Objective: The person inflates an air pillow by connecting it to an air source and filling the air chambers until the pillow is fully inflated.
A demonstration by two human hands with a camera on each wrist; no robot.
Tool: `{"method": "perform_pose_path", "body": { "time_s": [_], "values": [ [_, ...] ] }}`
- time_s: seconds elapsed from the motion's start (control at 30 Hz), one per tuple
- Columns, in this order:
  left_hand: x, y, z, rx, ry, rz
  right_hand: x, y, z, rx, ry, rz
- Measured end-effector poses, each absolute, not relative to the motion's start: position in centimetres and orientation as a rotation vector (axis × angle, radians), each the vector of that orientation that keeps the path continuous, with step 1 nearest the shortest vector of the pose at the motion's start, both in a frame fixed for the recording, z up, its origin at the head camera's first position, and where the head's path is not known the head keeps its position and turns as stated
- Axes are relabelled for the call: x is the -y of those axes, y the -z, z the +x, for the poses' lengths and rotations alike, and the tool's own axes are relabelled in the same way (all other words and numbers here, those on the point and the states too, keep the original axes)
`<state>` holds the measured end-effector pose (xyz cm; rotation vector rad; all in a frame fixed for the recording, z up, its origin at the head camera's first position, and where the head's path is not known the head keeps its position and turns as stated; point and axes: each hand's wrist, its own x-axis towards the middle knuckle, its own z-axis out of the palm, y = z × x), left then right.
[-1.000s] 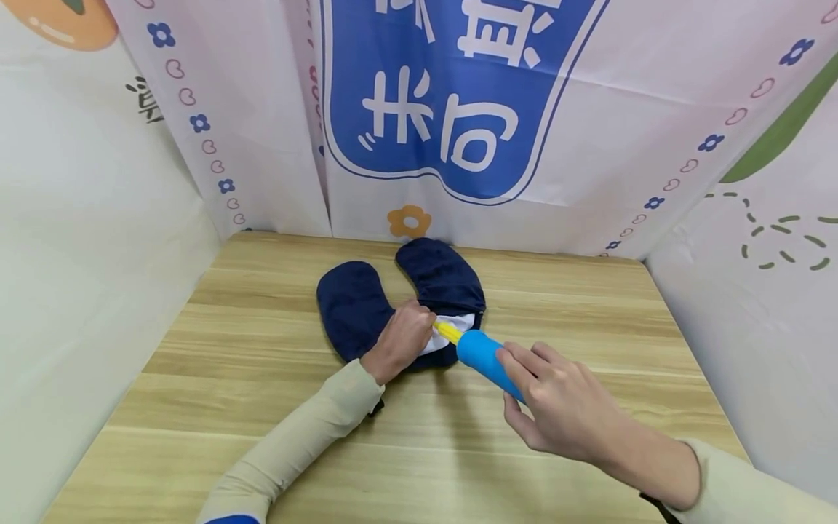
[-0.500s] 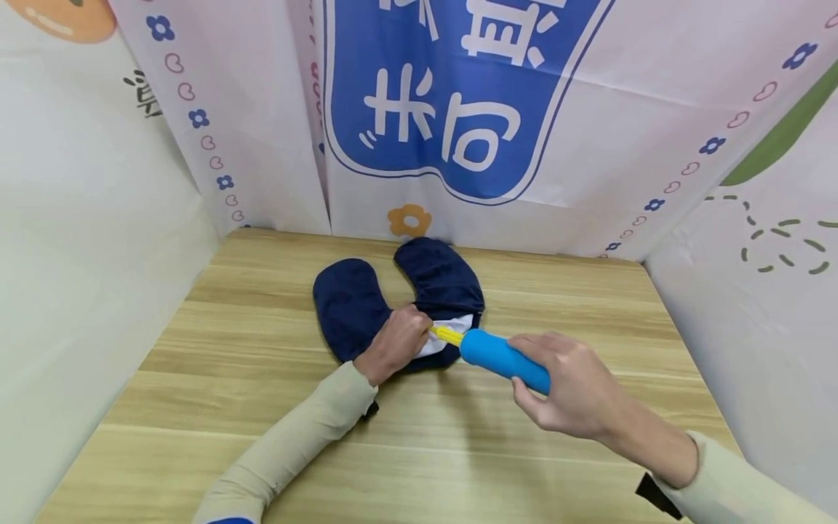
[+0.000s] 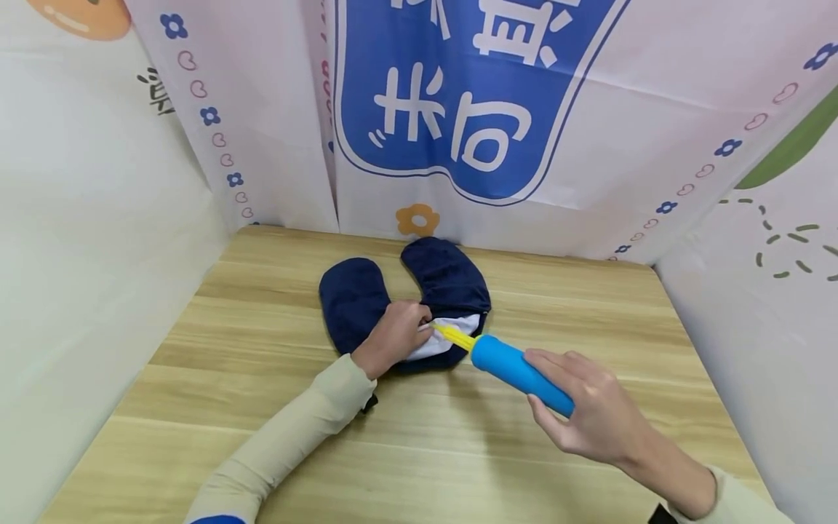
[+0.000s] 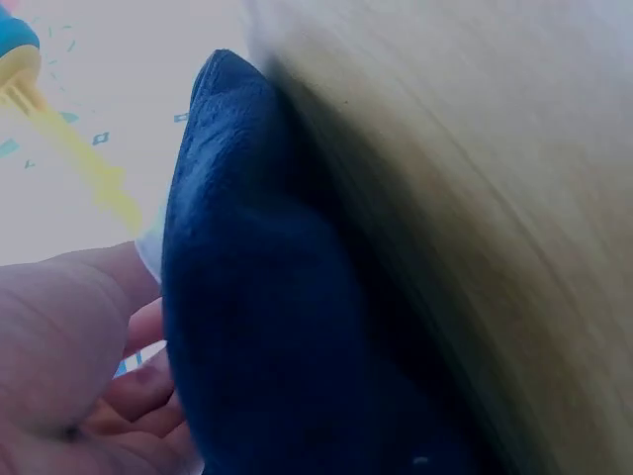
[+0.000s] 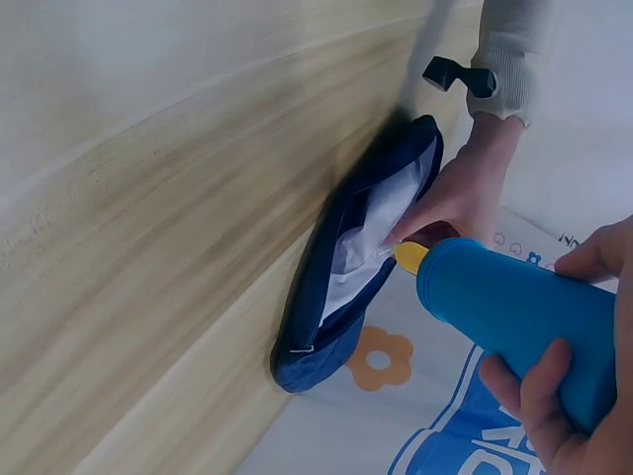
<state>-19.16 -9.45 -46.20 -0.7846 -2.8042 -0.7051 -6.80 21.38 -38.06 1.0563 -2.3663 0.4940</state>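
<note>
A navy U-shaped pillow (image 3: 353,298) lies on the table, its cover unzipped at the lower right, where a white inner part (image 3: 435,346) shows. My left hand (image 3: 395,336) pinches a bit of the white inner part at that opening, beside the yellow nozzle (image 3: 456,338). In the right wrist view the nozzle (image 5: 409,257) ends close to the left fingers. My right hand (image 3: 592,407) is wrapped round the blue pump (image 3: 517,370), which slants down to the right. The pillow's side (image 4: 257,297) hides part of the left fingertips in the left wrist view.
The wooden table (image 3: 262,291) runs back to a printed cloth backdrop (image 3: 589,167). White cloth walls (image 3: 98,218) stand at the left and right. A zipper pull (image 5: 302,349) shows at the pillow's edge.
The right hand and pump have moved a little right and down. Left fingers have shifted, so a bit of white now shows between them and the nozzle tip. The head view has shifted slightly.
</note>
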Motion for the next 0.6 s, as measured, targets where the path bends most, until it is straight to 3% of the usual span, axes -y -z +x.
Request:
{"method": "perform_pose_path", "body": {
  "time_s": [0.6],
  "values": [
    [9.47,46.37,-19.03,2.63,0.568,-0.943,-20.38,38.3,-6.19,2.353,-0.5,0.999]
  ]
}}
